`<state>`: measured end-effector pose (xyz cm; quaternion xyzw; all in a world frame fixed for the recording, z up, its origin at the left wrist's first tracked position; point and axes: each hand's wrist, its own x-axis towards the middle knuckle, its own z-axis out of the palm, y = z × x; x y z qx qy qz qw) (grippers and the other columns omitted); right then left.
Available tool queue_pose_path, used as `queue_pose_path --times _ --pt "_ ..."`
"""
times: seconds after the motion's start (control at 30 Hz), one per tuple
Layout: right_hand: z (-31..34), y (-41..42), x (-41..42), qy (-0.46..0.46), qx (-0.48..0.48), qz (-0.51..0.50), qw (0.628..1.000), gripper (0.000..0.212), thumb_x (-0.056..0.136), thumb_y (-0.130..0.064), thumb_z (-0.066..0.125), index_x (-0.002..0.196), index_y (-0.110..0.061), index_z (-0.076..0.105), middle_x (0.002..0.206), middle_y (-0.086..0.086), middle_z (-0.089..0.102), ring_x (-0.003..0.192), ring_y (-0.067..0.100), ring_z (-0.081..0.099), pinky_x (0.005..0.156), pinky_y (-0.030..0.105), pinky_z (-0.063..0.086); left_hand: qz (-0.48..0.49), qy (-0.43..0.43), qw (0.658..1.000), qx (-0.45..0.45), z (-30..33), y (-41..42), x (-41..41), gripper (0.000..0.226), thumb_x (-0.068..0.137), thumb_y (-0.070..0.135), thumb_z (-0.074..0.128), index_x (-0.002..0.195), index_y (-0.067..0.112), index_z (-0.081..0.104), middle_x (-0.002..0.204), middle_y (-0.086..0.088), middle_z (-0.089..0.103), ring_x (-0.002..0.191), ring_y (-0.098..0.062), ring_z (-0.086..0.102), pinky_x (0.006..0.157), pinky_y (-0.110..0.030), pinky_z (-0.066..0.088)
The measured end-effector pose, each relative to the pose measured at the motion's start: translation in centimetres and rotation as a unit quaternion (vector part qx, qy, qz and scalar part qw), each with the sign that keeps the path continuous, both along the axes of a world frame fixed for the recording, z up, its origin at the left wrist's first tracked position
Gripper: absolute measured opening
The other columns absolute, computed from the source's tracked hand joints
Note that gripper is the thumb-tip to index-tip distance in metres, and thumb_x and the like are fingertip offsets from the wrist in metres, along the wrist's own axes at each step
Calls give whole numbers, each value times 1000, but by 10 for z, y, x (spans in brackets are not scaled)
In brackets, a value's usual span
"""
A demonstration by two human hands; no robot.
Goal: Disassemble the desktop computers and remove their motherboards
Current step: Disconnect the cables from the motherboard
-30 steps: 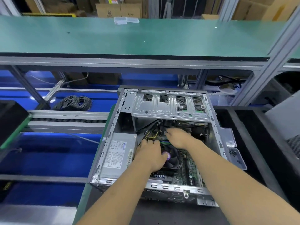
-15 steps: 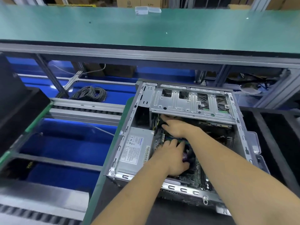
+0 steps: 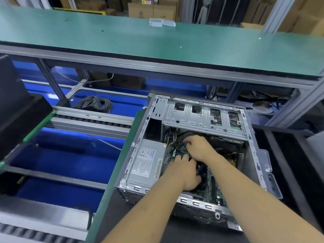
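Observation:
An open desktop case (image 3: 252,148) lies on its side on the dark mat. Inside it are a grey power supply (image 3: 147,162) at the left, a metal drive cage (image 3: 203,116) at the far end and the green motherboard (image 3: 211,186). My left hand (image 3: 185,174) lies over the black CPU cooler (image 3: 201,171), fingers and thumb curled round it. Just beyond, my right hand (image 3: 198,146) pinches a black cable (image 3: 182,135) near the board's far edge, beside yellow and black wires (image 3: 169,137). What the fingertips touch is hidden.
A green-topped shelf (image 3: 157,39) spans the back, with small clear boxes (image 3: 161,22) on it. Left of the case run a roller conveyor (image 3: 91,118), blue bins (image 3: 61,155) and a coil of grey cable (image 3: 95,102). A black tray (image 3: 289,155) sits to the right.
My right hand has drawn back slightly from under the drive cage and closed on the black cable. My left hand stays on the cooler. The camera has shifted.

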<state>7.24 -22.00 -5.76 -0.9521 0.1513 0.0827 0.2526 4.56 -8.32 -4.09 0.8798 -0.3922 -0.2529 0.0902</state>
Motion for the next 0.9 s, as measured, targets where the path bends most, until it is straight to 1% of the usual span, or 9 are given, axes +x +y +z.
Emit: queue_pose_path --times 0.13,0.2,0.27,0.4,0.47,0.53,0.6,0.73,0.9 --pt "0 -4 -15 -97 -22 -67 993 35 92 -2 49 108 -15 77 116 3 72 109 19 61 96 25 45 3 -66 998 -17 11 1 -5 36 100 35 46 124 10 54 130 -12 51 119 -34 47 84 -45 46" --pt "6 -5 -24 -131 -10 -81 988 36 88 1 52 98 -19 79 103 -1 73 92 12 59 85 20 43 -11 -134 990 -32 21 4 -3 24 98 29 47 105 11 61 111 -11 61 103 -34 59 72 -39 40" --pt "9 -4 -34 -123 -16 -56 991 35 85 0 54 94 -22 79 91 -2 72 82 12 54 78 22 39 -52 -193 978 -52 40 10 11 22 94 25 48 104 16 65 103 -8 67 94 -32 64 69 -36 38" --pt "10 6 -49 -101 -41 -12 994 24 93 -21 58 112 -24 73 93 -3 67 87 18 60 76 27 43 27 -218 966 -135 72 40 65 24 90 24 44 102 24 65 94 1 67 85 -25 61 62 -31 43" --pt "9 13 -51 -66 -47 36 996 36 95 -43 58 127 -28 64 105 -3 59 103 20 58 86 32 46 82 -235 960 -132 65 61 84 21 94 24 43 101 21 63 96 1 66 90 -24 59 74 -37 48" --pt "8 21 -52 23 -34 96 995 61 90 -64 54 142 -32 50 130 1 52 126 25 49 103 44 43 80 -254 960 -91 48 73 82 26 98 27 37 100 22 63 97 4 65 95 -22 56 92 -40 41" --pt "6 27 -54 102 -69 152 981 80 83 -77 52 150 -36 37 146 2 41 138 27 37 111 53 34 73 -271 957 -72 33 75 76 31 101 29 31 93 23 60 82 5 64 87 -20 55 102 -38 31" --pt "9 29 -53 96 -123 175 972 81 77 -73 59 145 -34 39 135 0 49 128 25 44 101 46 43 114 -242 955 -126 27 78 76 33 98 30 33 72 21 51 57 4 54 61 -14 51 115 -33 20" --pt "6 44 -39 110 -191 192 956 75 75 -65 57 137 -25 46 128 5 50 122 30 48 97 49 44 104 -285 945 -122 24 77 70 34 98 34 33 70 23 50 54 5 52 57 -16 51 112 -35 23"
